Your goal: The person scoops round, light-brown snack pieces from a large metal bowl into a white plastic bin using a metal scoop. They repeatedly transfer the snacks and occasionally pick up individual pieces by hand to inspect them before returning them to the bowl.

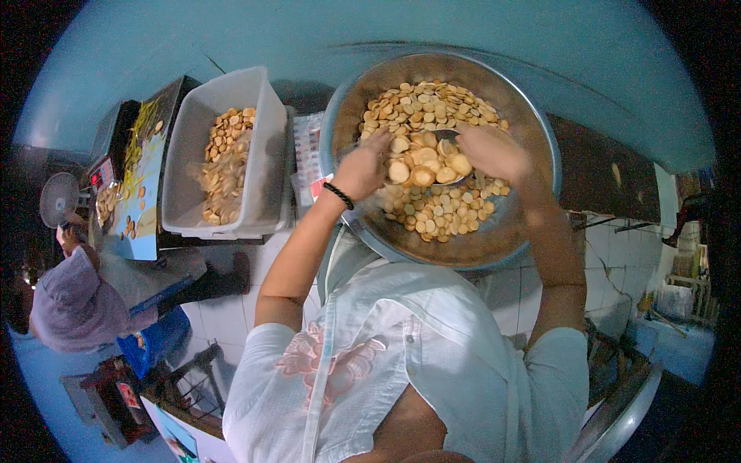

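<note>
A wide metal basin (pixel 509 243) stands before me, with many small round biscuits (pixel 446 211) spread over its bottom. Above them is a shallow metal bowl (pixel 457 182), heaped with larger-looking round biscuits (pixel 422 161). My left hand (pixel 360 168), a black braided bracelet at its wrist, grips the bowl's left side. On the opposite side my right hand (pixel 495 151) holds the rim. Both hands are blurred, and their fingertips are partly hidden by the bowl and biscuits.
Left of the basin stands a translucent plastic bin (pixel 269 173) with bagged biscuits (pixel 223 182). Beyond it are a blue board (pixel 142 223) with loose biscuits and a scale with a red display (pixel 103 175). A person (pixel 81 301) sits at far left, near a fan (pixel 59 199). A wall (pixel 405 23) rises behind the basin.
</note>
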Motion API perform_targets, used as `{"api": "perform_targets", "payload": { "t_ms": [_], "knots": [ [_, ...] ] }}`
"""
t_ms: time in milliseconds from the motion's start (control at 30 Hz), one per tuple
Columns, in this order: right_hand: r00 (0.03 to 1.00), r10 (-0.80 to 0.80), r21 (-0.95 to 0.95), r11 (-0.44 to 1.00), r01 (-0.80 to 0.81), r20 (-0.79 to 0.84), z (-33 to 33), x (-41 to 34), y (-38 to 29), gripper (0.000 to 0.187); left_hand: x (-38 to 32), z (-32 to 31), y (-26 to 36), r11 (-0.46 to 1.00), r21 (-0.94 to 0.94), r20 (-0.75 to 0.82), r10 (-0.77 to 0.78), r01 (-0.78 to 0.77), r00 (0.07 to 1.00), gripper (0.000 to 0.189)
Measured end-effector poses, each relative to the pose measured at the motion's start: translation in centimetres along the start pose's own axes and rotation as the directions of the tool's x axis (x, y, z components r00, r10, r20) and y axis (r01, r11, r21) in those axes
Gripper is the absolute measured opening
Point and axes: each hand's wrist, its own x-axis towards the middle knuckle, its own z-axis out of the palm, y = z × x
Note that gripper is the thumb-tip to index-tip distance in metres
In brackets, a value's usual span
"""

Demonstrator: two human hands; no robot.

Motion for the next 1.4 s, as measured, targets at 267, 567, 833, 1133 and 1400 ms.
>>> {"api": "perform_targets", "payload": {
  "t_ms": [267,567,833,1133,1400],
  "knots": [
    [0.989,0.076,-0.318,0.941,-0.112,-0.124,-7.1,-4.5,-4.1,0.024,2.0,2.2,2.6,0.991,-0.129,0.068,-0.034,0.043,0.997,0.064],
    [0.800,0.570,-0.124,0.795,-0.594,-0.187,-0.9,-6.1,8.6,0.036,0.1,-6.5,0.6,0.513,-0.800,0.239,-0.203,0.311,0.950,0.063],
    [0.663,0.689,-0.035,0.685,-0.727,-0.293,16.1,-4.8,19.9,0.047,-2.3,-7.3,1.3,0.626,-0.726,0.117,-0.293,0.283,0.949,0.064],
    [0.896,0.444,0.143,0.886,-0.442,0.018,21.9,-7.9,11.9,0.065,-4.5,-3.5,0.2,0.631,-0.622,0.291,-0.364,0.465,0.885,0.067],
    [0.991,-0.128,0.817,0.574,0.053,0.025,30.5,-4.4,4.7,0.071,-4.4,-3.6,4.9,0.634,-0.698,0.272,-0.196,0.334,0.942,0.063]
  ]
}}
